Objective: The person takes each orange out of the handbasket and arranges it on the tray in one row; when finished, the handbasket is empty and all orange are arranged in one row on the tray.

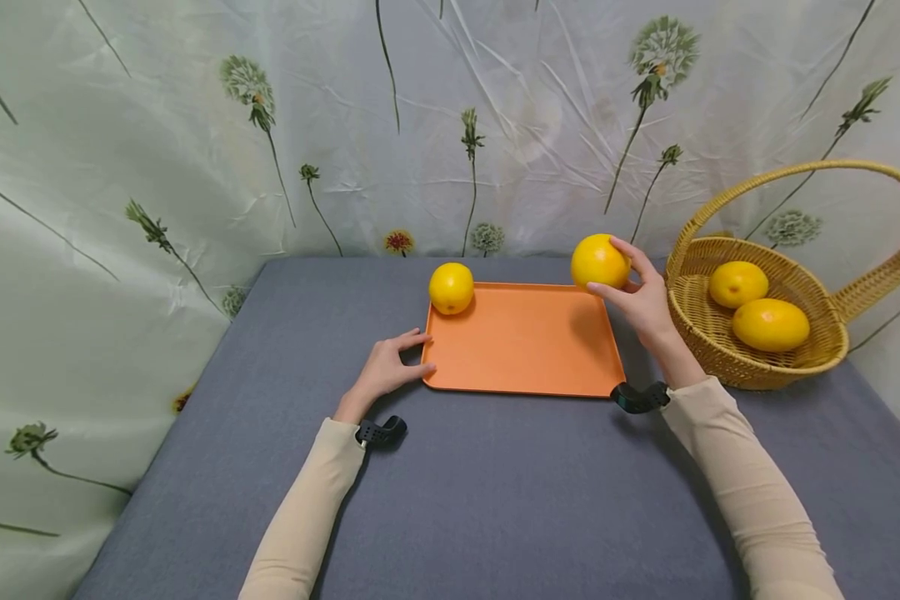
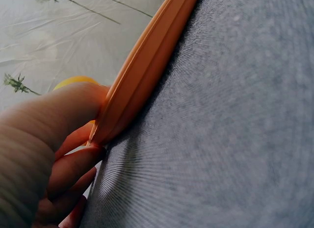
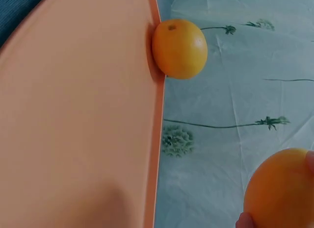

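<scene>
An orange tray (image 1: pixel 525 342) lies flat on the table. My left hand (image 1: pixel 386 367) holds its left edge, and the left wrist view shows the thumb and fingers at the rim (image 2: pixel 140 73). In the tray's far left corner sits one orange (image 1: pixel 452 288), also seen in the right wrist view as a round orange (image 3: pixel 179 49) against the rim. Above the tray's far right corner, my right hand (image 1: pixel 641 296) grips a second orange (image 1: pixel 598 260) between thumb and fingers, raised off the surface. Only fingertips of that hand show in the right wrist view.
A wicker basket (image 1: pixel 757 377) with a tall arched handle stands right of the tray, close to my right forearm. Two yellow-orange fruits (image 1: pixel 770 325) lie inside. Behind the grey-covered table (image 1: pixel 495 492) hangs a flower-print curtain (image 1: pixel 390 125).
</scene>
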The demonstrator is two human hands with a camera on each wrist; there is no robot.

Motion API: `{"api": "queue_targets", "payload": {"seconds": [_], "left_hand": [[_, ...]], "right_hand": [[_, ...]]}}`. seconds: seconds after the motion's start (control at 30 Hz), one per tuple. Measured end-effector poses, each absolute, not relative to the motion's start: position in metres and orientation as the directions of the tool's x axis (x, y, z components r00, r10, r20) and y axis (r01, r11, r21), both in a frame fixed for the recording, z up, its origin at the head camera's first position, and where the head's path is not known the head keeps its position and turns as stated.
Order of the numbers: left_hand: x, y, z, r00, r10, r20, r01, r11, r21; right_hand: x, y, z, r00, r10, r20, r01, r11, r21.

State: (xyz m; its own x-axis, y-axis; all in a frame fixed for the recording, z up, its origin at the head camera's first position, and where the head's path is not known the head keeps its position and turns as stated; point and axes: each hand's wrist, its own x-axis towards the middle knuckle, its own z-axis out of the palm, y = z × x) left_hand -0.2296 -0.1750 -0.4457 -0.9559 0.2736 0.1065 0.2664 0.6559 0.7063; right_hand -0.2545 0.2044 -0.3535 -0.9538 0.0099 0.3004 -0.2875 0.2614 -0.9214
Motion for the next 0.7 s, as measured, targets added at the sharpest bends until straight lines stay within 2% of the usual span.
{"api": "queue_targets", "payload": {"seconds": [0.43,0.7], "left_hand": [[-0.229,-0.175,-0.445,-0.959,0.266,0.096,0.253,0.656,0.711],[-0.229,-0.175,-0.445,-0.958,0.270,0.100,0.259,0.658,0.708]], "right_hand": [[-0.263,0.183,-0.364,-0.969,-0.046,0.242,-0.245,0.291,-0.925],[-0.269,0.168,-0.368,-0.965,-0.091,0.244,-0.261,0.330,-0.907]]}}
